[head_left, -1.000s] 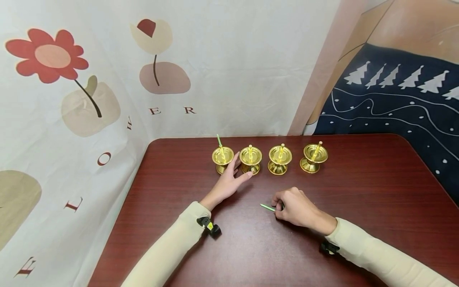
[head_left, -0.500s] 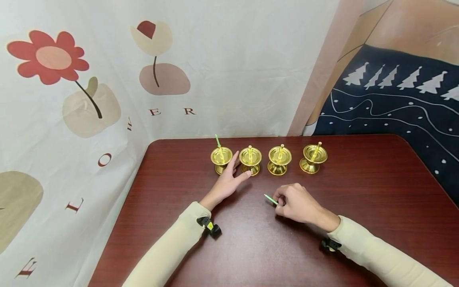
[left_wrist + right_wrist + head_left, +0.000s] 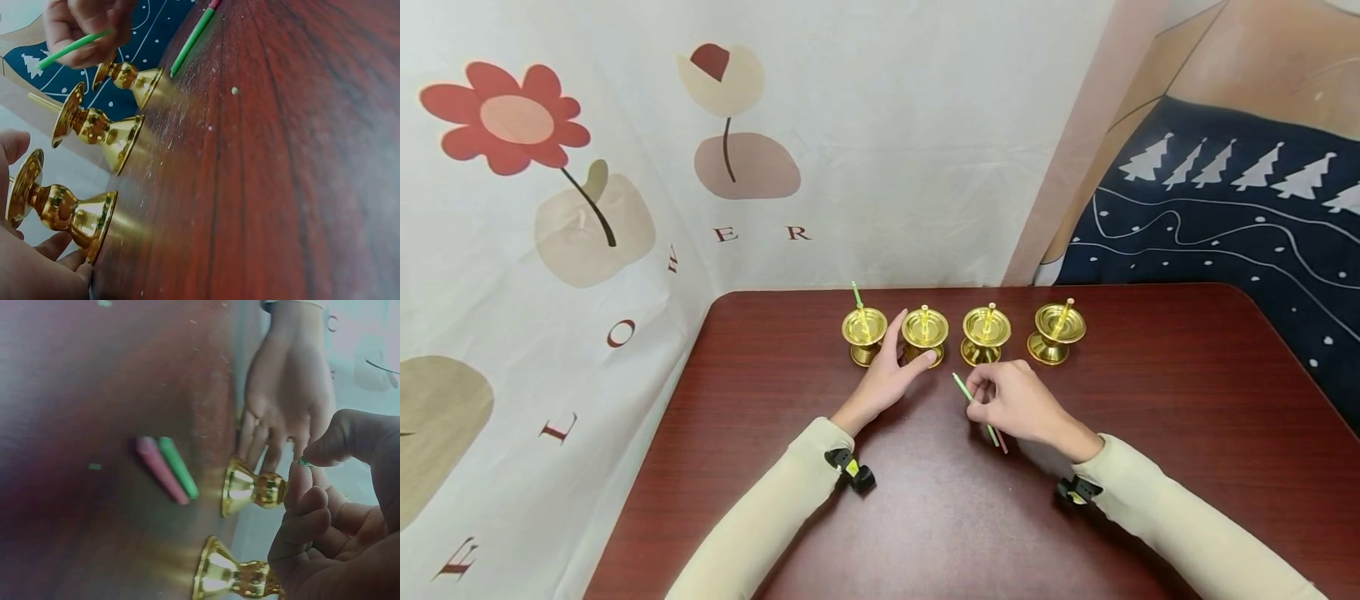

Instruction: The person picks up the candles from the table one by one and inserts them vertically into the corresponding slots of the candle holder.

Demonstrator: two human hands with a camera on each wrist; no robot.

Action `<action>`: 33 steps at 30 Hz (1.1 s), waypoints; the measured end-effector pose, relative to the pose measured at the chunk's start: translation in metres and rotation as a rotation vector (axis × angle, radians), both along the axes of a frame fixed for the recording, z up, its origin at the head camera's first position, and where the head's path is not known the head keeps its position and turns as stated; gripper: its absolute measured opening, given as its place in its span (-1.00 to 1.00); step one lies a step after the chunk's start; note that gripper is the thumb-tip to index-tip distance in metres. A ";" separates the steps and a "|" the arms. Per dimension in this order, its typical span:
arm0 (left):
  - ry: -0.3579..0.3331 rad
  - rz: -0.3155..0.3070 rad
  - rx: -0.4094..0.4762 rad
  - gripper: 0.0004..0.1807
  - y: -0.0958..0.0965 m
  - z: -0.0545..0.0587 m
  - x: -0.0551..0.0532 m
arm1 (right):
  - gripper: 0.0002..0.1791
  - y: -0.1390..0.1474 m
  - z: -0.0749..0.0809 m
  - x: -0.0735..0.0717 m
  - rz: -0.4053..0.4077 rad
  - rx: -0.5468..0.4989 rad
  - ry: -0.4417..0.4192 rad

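A slim green candle is pinched between the thumb and fingers of my right hand, in front of the third brass candle holder. In the left wrist view this green candle points out from the fingertips. My left hand holds the second candle holder, thumb in front and index finger on the left, fingers touching its base. Below my right hand lie a pink candle and another green candle. The first holder carries an upright green candle.
A fourth candle holder stands at the right end of the row. All stand near the back edge of the dark red table. A printed white cloth hangs behind. Small crumbs dot the table.
My right hand has moved forward and lifted the green candle towards the holders, exposing the pink and green candles lying beneath it. My left hand has moved closer round the second candle holder.
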State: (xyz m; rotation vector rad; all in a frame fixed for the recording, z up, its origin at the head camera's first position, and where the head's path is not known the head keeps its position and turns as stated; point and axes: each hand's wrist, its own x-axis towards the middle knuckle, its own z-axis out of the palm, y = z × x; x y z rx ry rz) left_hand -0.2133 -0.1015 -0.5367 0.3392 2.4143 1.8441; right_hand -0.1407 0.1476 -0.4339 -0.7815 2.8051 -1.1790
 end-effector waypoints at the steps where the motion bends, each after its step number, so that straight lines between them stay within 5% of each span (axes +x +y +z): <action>1: 0.002 0.005 0.005 0.11 0.002 0.000 0.000 | -0.86 -0.001 0.002 -0.002 -0.006 -0.007 0.002; 14: 0.039 0.022 0.080 -0.02 0.013 0.017 0.006 | -0.95 -0.019 0.015 -0.035 -0.086 -0.109 0.072; 33: 0.044 0.017 0.026 -0.06 0.012 -0.001 -0.007 | -0.93 -0.048 0.009 -0.068 -0.184 -0.296 0.283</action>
